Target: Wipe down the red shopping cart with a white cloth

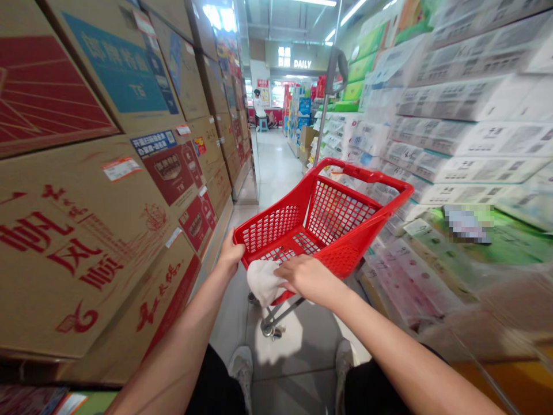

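Note:
A red plastic shopping cart [345,207] with perforated walls stands tilted in front of me, its basket holding nothing that I can make out. My left hand [231,253] is wrapped round the near left corner of the cart's rim. In my right hand [302,276] is a white cloth [263,280], bunched against the near edge of the basket. Part of the cloth hangs down over that edge. Below, a metal leg with a caster wheel [268,327] rests near the floor between my shoes.
Stacked cardboard cartons [86,242] wall in the left side. On the right rise piles of wrapped tissue packs [458,132]. A tiled aisle [276,155] runs ahead toward shelves, where a person [259,106] is by a blue stool [262,123]. A grey pole [324,121] stands behind the cart.

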Demonstrator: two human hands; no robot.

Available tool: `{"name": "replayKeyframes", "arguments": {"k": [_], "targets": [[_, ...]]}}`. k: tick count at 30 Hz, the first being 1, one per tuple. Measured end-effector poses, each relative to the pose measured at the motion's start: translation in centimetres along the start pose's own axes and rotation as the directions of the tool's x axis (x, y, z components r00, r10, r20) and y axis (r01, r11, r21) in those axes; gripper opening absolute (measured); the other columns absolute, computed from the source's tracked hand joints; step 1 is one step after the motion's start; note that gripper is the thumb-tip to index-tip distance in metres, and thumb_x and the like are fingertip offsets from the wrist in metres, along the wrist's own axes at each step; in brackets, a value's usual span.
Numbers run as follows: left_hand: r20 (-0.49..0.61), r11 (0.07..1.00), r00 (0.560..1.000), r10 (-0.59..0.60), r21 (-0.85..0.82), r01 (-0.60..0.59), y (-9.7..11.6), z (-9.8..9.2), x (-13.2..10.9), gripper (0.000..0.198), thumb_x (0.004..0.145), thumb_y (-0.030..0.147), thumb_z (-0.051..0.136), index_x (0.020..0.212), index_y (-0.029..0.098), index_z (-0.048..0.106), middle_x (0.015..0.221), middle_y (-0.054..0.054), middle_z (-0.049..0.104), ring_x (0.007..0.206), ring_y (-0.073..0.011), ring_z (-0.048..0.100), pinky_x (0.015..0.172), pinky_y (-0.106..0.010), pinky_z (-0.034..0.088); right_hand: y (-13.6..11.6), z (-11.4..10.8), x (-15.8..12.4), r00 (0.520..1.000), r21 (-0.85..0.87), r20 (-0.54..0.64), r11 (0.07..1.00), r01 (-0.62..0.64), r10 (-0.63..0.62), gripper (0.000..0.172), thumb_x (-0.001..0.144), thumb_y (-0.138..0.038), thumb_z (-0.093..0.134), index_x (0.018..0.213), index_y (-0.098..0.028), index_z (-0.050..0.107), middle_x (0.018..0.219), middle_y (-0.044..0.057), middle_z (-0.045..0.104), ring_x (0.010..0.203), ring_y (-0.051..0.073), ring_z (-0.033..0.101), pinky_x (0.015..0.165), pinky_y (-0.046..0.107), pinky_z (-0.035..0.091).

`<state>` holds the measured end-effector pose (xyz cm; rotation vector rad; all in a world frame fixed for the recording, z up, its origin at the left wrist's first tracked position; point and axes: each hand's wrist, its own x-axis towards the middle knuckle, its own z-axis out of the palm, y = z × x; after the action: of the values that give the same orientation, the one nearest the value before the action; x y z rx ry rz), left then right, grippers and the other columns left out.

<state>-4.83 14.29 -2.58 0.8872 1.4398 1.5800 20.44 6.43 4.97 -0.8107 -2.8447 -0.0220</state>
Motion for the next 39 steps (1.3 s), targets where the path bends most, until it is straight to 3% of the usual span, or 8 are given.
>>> {"name": "replayKeyframes", "arguments": {"k": [8,13,17,21,26,31,35,39], "targets": [[-0.012,0.998,0.998,-0.056,0.039,0.056,1.1,-1.4,0.8,0.091,0.052,-0.006,0.054,0.14,0.019,0.052,0.112,-0.008,0.073,0.1,-0.0212,0.071,0.083,-0.03,0.06,6.1,-3.2,-4.1,0.984,0.009,-0.007,0.984,-0.18,0.18,0.026,0.103,-0.034,0.045,0.111,-0.022,0.067,0.105,0.007,0.071,0.103,0.021,0.063,0.096,0.033,0.04],[-0.121,0.998,0.993,0.007,0.068,0.002,1.0,-1.4,0.6,0.07,0.056,-0.003,0.052,0.122,0.017,0.064,0.101,-0.007,0.075,0.093,-0.0191,0.071,0.083,-0.029,0.059,3.1,-1.5,-2.1,0.978,-0.106,-0.012,0.972,-0.21,0.21,0.033,0.098,-0.047,0.051,0.099,-0.017,0.065,0.096,0.011,0.069,0.095,0.024,0.06,0.091,0.037,0.04],[-0.145,0.993,0.989,0.029,0.115,-0.013,0.9,-1.5,0.5,0.063,0.057,-0.001,0.049,0.114,0.016,0.067,0.096,-0.006,0.074,0.084,-0.0182,0.07,0.081,-0.031,0.059,-0.9,0.5,0.7,0.989,-0.099,-0.097,0.987,-0.124,0.114,0.034,0.094,-0.049,0.057,0.091,-0.015,0.064,0.096,0.011,0.066,0.097,0.026,0.056,0.088,0.037,0.041],[-0.144,0.991,0.988,0.054,0.131,-0.035,0.8,-1.9,0.7,0.065,0.054,0.0,0.049,0.115,0.015,0.067,0.095,-0.007,0.074,0.082,-0.0173,0.069,0.077,-0.029,0.058,-2.7,1.3,1.8,0.989,-0.06,-0.144,0.997,-0.044,0.035,0.029,0.093,-0.045,0.059,0.089,-0.017,0.064,0.099,0.009,0.066,0.096,0.023,0.056,0.082,0.034,0.04],[-0.071,0.999,0.997,0.025,0.035,-0.022,0.3,-2.4,1.4,0.07,0.05,0.002,0.047,0.115,0.015,0.068,0.088,-0.005,0.074,0.072,-0.0175,0.069,0.066,-0.029,0.058,-1.2,0.3,0.4,0.982,-0.079,-0.056,0.98,-0.182,0.178,0.028,0.092,-0.046,0.055,0.093,-0.02,0.064,0.088,0.005,0.069,0.08,0.02,0.061,0.072,0.032,0.038],[-0.094,1.0,0.996,0.012,0.029,-0.009,-0.2,-2.8,2.5,0.07,0.052,0.003,0.051,0.118,0.016,0.068,0.087,-0.005,0.075,0.07,-0.0169,0.069,0.067,-0.029,0.059,2.8,-2.5,-3.8,0.936,-0.17,-0.084,0.921,-0.35,0.34,0.022,0.088,-0.039,0.056,0.088,-0.019,0.066,0.085,0.007,0.069,0.083,0.023,0.061,0.08,0.034,0.04],[-0.118,0.999,0.993,0.022,0.052,-0.016,-0.2,-2.9,2.5,0.072,0.051,0.002,0.05,0.119,0.017,0.069,0.09,-0.006,0.075,0.071,-0.0164,0.069,0.065,-0.026,0.057,4.3,-4.5,-6.4,0.936,-0.165,-0.176,0.928,-0.334,0.305,0.021,0.088,-0.031,0.055,0.097,-0.017,0.069,0.097,0.009,0.07,0.098,0.025,0.059,0.095,0.037,0.039],[-0.112,0.998,0.993,0.021,0.064,-0.014,0.0,-2.8,2.1,0.07,0.052,0.001,0.049,0.117,0.016,0.069,0.089,-0.006,0.075,0.073,-0.0166,0.069,0.065,-0.025,0.057,3.6,-4.1,-5.7,0.936,-0.148,-0.234,0.942,-0.301,0.262,0.029,0.097,-0.036,0.048,0.096,-0.016,0.069,0.11,0.012,0.068,0.11,0.025,0.056,0.097,0.035,0.04]]}}
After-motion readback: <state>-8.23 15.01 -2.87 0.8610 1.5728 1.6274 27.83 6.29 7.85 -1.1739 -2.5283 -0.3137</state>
